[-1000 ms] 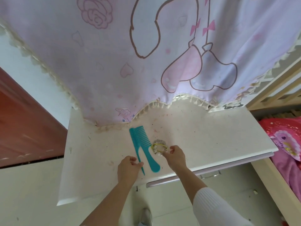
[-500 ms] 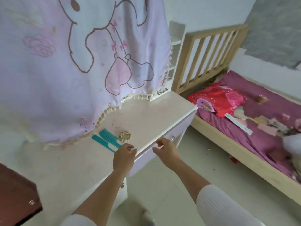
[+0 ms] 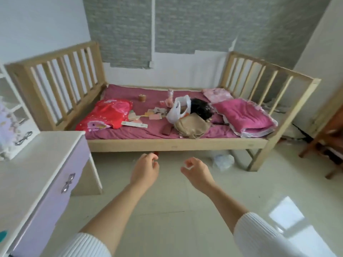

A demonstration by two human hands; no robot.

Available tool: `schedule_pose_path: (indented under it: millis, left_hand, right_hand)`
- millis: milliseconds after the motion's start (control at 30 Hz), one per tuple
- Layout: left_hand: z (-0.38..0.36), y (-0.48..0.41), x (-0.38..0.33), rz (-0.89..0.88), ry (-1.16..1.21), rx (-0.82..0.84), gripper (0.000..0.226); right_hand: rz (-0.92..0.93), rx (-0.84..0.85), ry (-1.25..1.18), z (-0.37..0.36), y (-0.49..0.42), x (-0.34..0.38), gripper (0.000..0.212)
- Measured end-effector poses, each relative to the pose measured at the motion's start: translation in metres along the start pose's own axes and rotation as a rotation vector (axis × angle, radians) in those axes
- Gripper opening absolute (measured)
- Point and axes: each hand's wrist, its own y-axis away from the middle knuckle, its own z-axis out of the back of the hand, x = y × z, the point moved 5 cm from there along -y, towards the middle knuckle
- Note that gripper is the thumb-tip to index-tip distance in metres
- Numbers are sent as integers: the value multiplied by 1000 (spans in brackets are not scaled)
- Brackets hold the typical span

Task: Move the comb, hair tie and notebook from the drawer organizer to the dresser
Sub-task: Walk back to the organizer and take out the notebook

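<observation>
The white dresser (image 3: 37, 160) with a lilac drawer front stands at the left edge of the head view. A sliver of the teal comb (image 3: 2, 235) shows at the far lower left on its top. The hair tie, notebook and drawer organizer are out of view. My left hand (image 3: 145, 170) and my right hand (image 3: 196, 173) hang in front of me over the floor, away from the dresser. Both hold nothing, with fingers loosely curled and apart.
A wooden slatted bed (image 3: 176, 141) with a magenta sheet stands ahead, littered with a red pillow (image 3: 105, 115), a white plastic bag (image 3: 176, 112), a tan bag (image 3: 192, 125) and a pink quilt (image 3: 245, 115). Tiled floor lies between. A wooden chair (image 3: 326, 138) is at right.
My view has swung right from the dresser top to the bed. Both hands left the comb, hair tie and dresser edge and now hang free over the floor.
</observation>
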Motion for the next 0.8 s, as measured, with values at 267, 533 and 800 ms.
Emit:
schedule_pose_path:
  millis: [267, 533, 800]
  left_hand:
    - [-174, 71, -248, -418, 7, 321, 27]
    - [-312, 218, -494, -710, 57, 482, 28]
    - [-432, 374, -664, -959, 40, 677, 31]
  right_hand:
    - [-252, -431, 28, 228, 126, -176, 35]
    - [-436, -733, 108, 439, 304, -327, 34]
    - [-631, -853, 159, 570, 446, -442, 38]
